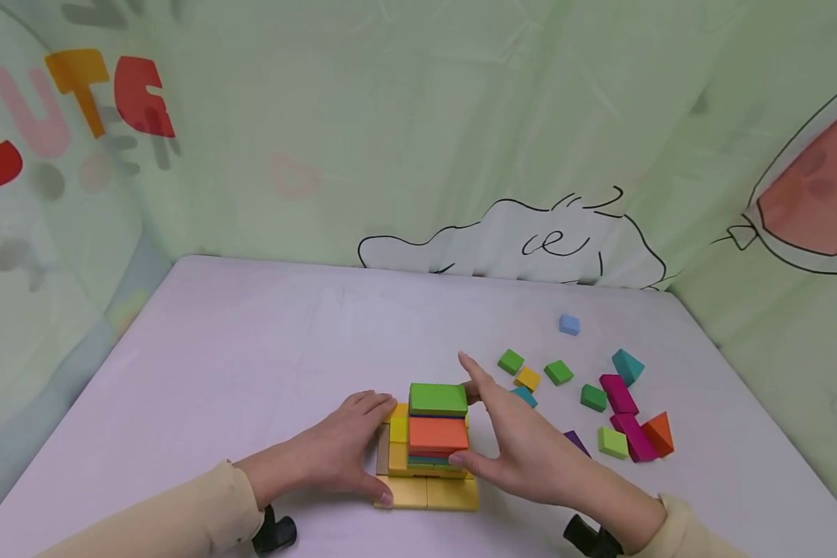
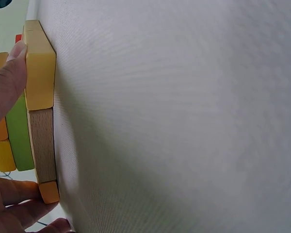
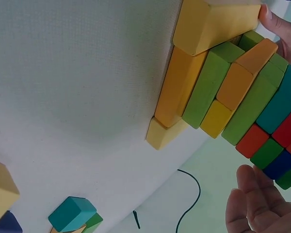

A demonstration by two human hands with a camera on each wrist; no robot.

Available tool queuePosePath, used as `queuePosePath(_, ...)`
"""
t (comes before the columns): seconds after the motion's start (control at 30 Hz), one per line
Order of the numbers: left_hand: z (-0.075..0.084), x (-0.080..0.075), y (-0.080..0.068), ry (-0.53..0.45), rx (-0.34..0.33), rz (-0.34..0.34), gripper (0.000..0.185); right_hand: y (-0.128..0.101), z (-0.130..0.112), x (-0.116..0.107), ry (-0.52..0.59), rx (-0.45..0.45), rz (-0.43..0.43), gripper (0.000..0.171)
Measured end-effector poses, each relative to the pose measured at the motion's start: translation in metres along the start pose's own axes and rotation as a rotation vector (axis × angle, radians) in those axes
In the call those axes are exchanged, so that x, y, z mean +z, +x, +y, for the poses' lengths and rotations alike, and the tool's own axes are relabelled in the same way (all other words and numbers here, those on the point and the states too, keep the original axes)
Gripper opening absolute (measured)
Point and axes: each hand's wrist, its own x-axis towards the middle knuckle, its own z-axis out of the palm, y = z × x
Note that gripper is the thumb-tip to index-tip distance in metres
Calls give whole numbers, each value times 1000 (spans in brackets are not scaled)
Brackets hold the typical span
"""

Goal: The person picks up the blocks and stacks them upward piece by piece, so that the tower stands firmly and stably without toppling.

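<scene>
A person's two hands flank a stack of coloured blocks (image 1: 432, 442) standing near the front edge of a pale table (image 1: 251, 349), at about 6 o'clock on its surface. The left hand (image 1: 342, 449) lies flat against the stack's 9 o'clock side, fingers straight, thumb touching a yellow base block (image 1: 401, 492) and fingertips on the upper layers; the left wrist view shows its fingers (image 2: 5, 87) pressed to a yellow block (image 2: 40, 68) above a plain wooden block (image 2: 42, 145). The right hand (image 1: 523, 446) stands open at the 3 o'clock side, thumb low near the base and fingers extended beside the green top block (image 1: 438, 398), which sits on an orange block (image 1: 438, 434). Whether the right hand touches the stack cannot be told. Loose blocks (image 1: 617, 415) in green, magenta, teal, yellow and orange lie scattered at 2 to 3 o'clock of the stack, with a pale blue cube (image 1: 569, 325) farther back.
</scene>
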Motion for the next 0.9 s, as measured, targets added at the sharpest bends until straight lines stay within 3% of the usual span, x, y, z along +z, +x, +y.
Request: queuePosePath(0.9,0,1,1,5,-16,-1,114,0,-1,-3,0,4,-49,106)
